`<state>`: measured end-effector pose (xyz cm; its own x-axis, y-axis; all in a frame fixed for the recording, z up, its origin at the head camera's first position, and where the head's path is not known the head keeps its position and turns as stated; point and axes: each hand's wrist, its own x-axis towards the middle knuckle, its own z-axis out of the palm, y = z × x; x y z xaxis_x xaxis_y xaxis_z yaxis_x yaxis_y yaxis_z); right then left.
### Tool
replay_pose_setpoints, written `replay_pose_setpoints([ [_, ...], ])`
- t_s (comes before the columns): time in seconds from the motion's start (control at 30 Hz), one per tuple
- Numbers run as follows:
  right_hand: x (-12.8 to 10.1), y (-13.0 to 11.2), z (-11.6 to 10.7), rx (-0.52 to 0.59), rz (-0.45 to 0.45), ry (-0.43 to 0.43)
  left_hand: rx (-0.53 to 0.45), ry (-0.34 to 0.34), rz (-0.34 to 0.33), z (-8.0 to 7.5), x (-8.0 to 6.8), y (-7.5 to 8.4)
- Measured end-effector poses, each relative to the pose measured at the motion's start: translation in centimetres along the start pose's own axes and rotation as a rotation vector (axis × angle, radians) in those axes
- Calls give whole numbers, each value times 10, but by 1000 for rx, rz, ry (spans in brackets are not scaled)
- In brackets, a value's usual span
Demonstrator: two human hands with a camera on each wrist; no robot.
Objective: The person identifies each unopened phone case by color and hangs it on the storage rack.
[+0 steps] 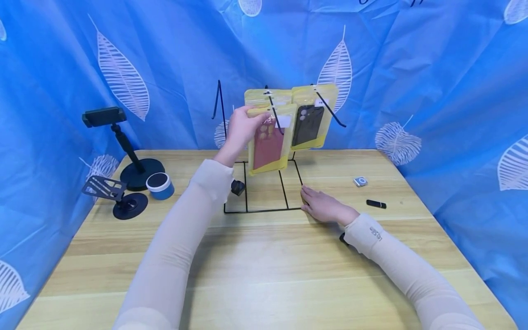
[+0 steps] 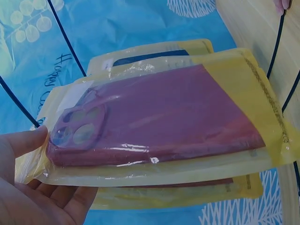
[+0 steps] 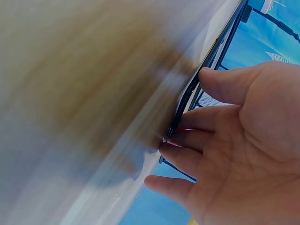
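My left hand (image 1: 243, 126) pinches the upper left edge of a yellow-edged clear bag holding a dark red phone case (image 2: 154, 117), thumb in front and fingers behind. The bag overlaps a black hook (image 1: 275, 114) of a wire display rack (image 1: 264, 211). Behind it hangs another yellow bag (image 1: 260, 97), mostly hidden. To the right, a bagged black phone case (image 1: 307, 123) hangs on a second hook (image 1: 330, 110). My right hand (image 1: 321, 205) holds the front right part of the rack's base, with thumb and fingertips at the wire (image 3: 187, 93).
At the left stand a black phone stand (image 1: 134, 156), a low folding stand (image 1: 123, 201) and a blue-white round speaker (image 1: 161, 185). On the right lie a small silver player (image 1: 360, 181) and a black USB stick (image 1: 376, 204). A blue leaf-print curtain (image 1: 173, 68) surrounds the wooden table (image 1: 268, 256).
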<state>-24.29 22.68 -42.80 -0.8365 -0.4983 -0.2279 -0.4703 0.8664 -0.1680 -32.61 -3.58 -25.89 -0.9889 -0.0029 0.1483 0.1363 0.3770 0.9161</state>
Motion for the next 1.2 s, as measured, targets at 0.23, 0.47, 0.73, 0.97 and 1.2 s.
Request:
replay_pose_setpoints([
  [0.23,2,0,0,0,-2,0,-20,9,-11,0,7,-2],
  [0.47,1,1,0,3,-3,-12,-29,31,-11,1,13,-5],
  [0.73,3,1,2,1,-3,-13,46,80,-13,3,18,-5],
  [0.97,2,3,2,1,6,-18,109,121,24,3,16,-10],
  [1.2,2,4,3,0,2,-12,150,142,45,-1,9,-20],
])
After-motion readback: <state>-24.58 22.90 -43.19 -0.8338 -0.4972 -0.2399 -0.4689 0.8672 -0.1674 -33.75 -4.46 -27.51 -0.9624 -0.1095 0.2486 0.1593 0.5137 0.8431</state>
